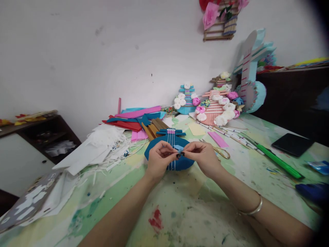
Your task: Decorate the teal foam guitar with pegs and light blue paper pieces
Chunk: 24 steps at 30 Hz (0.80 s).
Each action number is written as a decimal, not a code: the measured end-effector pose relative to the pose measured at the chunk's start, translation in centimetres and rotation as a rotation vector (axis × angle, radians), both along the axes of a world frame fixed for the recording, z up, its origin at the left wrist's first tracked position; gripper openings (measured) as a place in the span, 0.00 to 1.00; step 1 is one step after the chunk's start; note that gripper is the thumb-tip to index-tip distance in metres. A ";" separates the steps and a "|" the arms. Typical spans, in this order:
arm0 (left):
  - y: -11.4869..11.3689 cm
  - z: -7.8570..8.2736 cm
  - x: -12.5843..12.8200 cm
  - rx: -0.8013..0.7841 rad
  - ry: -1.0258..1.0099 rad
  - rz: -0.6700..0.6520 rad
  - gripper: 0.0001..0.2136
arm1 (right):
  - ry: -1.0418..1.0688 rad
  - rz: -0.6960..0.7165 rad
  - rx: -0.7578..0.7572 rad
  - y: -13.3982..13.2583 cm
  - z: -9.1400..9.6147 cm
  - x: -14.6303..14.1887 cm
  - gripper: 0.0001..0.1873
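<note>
My left hand (159, 158) and my right hand (202, 156) meet above a blue paper guitar (157, 146) that lies flat on the paint-stained table (180, 206). Both pinch a small light-blue paper strip (179, 148) between their fingertips. The guitar has white strings and pink and blue cross strips near its neck (171, 131). My hands cover the lower part of its body. A bangle sits on my right wrist.
Gold-handled scissors (221, 151) lie just right of my right hand. Coloured paper strips (136, 118) and white scraps (102, 144) pile at left. Finished paper guitars with flowers (214, 106) stand at the back. A green stick (279, 161), pens and a dark tablet (291, 144) lie at right.
</note>
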<state>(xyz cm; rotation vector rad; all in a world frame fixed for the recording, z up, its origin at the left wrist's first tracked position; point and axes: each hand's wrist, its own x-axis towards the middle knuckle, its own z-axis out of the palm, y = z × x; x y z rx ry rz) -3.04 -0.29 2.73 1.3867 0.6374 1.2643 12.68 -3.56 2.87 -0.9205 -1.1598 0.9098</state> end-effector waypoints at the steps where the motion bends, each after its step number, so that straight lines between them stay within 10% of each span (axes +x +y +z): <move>1: 0.0 0.0 0.0 -0.017 -0.008 -0.002 0.15 | -0.008 0.000 0.010 0.0 0.1 0.1 0.08; 24: -0.4 0.6 0.0 -0.025 -0.001 -0.066 0.16 | -0.286 0.027 0.023 -0.6 1.1 0.7 0.05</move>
